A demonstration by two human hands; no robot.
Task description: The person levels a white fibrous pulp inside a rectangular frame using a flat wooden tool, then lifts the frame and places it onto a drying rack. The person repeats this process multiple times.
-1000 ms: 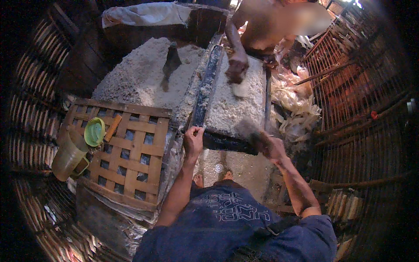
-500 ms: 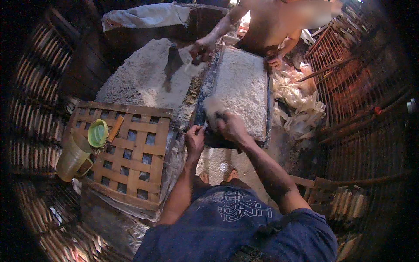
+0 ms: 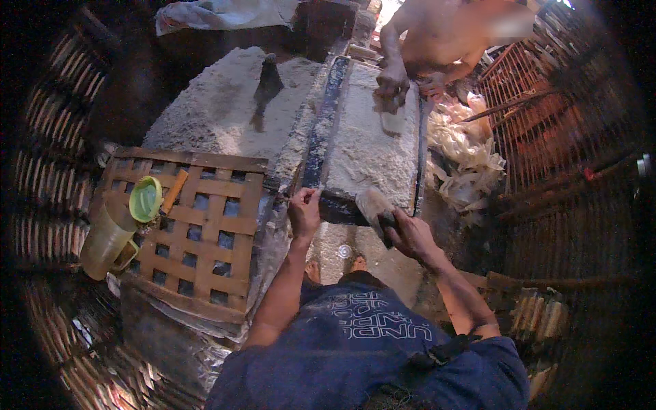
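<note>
My right hand [image 3: 411, 237] is closed round the dark grip of a flat, pale tool [image 3: 373, 206], perhaps a scraper. The tool's blade is at the near edge of a long, dark-rimmed tray [image 3: 331, 92] filled with white, crumbly meal [image 3: 362, 147]. At the tray's near left corner, my left hand [image 3: 305, 213] is closed in a pinch; what lies between the fingertips is too small to make out. Across the tray, a co-worker's hand [image 3: 394, 85] holds a pale, flat piece [image 3: 392, 123] on the meal, smoother there than at the near end.
Left of the tray spreads a big heap of meal [image 3: 205, 102] with a dark upright tool [image 3: 268, 85] stuck in it. A woven slat panel [image 3: 198, 232] carries a plastic jug [image 3: 106, 236] and a green-rimmed cup [image 3: 145, 199]. Crumpled plastic [image 3: 468, 150] lies at right.
My right hand has drawn the tool back toward me and rightward, to the tray's near edge. The co-worker's hand has moved from the heap onto the tray. My left hand stays by the corner.
</note>
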